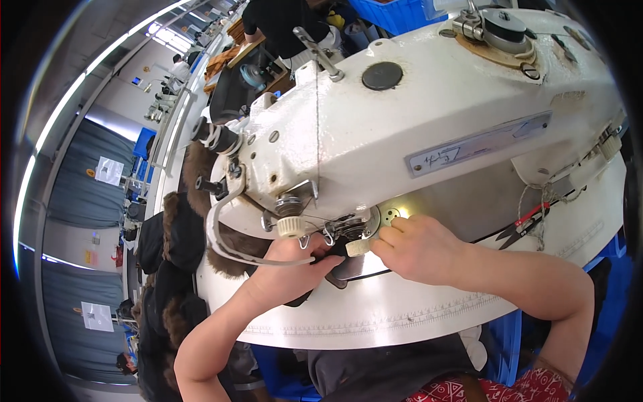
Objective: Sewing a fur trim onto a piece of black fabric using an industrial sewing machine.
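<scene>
A white industrial sewing machine (375,134) stretches across the view, its needle area lit by a small lamp. My left hand (291,268) is closed beside the needle area, thumb and fingers pinching black fabric (329,252). Brown fur (231,253) shows just left of that hand, under the machine head. My right hand (422,249) is closed on the other side, fingertips curled together close to a small cream knob (358,248). What those fingertips hold, if anything, is hidden. The needle itself cannot be made out.
Red-handled scissors (532,218) lie on the white table (402,315) at the right, near a hanging cord. Dark fur-trimmed pieces (174,268) are heaped along the left edge. Blue bins (506,342) stand below, and another person (284,30) is at the back.
</scene>
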Motion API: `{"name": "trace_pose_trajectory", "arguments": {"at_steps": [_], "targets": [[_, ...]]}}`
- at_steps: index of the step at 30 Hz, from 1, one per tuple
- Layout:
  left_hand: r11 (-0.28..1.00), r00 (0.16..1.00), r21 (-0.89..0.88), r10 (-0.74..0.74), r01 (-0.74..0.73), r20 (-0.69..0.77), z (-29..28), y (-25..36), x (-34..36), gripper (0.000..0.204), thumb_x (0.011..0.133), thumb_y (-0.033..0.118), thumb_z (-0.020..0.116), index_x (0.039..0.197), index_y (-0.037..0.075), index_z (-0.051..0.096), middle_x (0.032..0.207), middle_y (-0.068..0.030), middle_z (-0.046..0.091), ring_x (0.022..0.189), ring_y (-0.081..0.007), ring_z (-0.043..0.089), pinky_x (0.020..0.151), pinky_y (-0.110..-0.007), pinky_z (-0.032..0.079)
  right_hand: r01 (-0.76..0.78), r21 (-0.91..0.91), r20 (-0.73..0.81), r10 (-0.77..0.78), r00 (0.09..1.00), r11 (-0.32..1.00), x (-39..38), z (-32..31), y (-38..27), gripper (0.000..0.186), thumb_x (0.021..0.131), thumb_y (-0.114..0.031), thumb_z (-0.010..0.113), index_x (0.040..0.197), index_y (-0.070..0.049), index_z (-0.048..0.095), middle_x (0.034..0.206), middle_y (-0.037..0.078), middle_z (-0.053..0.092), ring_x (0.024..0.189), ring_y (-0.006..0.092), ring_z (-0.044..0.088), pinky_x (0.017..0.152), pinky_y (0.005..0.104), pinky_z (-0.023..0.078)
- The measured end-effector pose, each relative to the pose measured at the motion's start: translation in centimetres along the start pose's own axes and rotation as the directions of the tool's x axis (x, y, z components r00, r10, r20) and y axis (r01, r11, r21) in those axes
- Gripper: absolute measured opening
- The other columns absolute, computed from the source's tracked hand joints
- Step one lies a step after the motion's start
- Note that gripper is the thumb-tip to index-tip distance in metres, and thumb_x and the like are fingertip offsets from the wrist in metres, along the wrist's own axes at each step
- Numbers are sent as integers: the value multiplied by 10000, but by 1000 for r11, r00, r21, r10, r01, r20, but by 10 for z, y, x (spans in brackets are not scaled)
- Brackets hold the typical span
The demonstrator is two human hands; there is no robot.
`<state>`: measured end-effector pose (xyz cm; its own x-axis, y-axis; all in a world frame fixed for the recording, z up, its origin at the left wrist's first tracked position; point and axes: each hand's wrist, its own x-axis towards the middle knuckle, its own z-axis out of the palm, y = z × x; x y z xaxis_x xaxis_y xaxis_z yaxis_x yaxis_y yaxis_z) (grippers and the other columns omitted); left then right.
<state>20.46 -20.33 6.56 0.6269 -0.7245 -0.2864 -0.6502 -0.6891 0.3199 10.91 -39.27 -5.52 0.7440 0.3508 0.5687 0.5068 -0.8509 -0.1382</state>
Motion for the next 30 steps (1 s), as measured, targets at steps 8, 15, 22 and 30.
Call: {"name": "trace_pose_trajectory", "arguments": {"at_steps": [8,15,22,30], "targets": [[999,999,40,8,-6,-42,2,-3,2,148,840,134,671,852,-14,667,688,-140,650,594,-281,636,574,-368,513,-25,51,-26,27,999,998,4,1,-6,168,722,-100,637,872,-74,567,762,18,543,694,165,595,566,282,489],[994,995,36,-103,104,-17,1,12,7,172,840,155,659,863,-15,673,690,-126,659,600,-273,642,576,-363,514,-171,104,134,156,979,980,18,1,-3,143,761,-87,616,887,-75,551,766,51,551,606,202,637,498,331,478],[992,997,110,-60,65,-54,7,0,8,132,856,116,621,844,-10,661,673,-144,627,613,-323,625,583,-388,508,-170,121,101,158,982,978,17,4,-4,126,774,-78,602,885,-65,542,739,71,562,594,245,643,493,355,476],[871,841,-8,-472,492,264,-20,34,17,158,945,146,533,988,19,616,650,-78,610,519,-189,604,477,-328,496,-150,110,79,141,987,983,20,6,-1,145,765,-66,601,886,-57,522,691,73,562,569,258,635,469,368,469]]}}
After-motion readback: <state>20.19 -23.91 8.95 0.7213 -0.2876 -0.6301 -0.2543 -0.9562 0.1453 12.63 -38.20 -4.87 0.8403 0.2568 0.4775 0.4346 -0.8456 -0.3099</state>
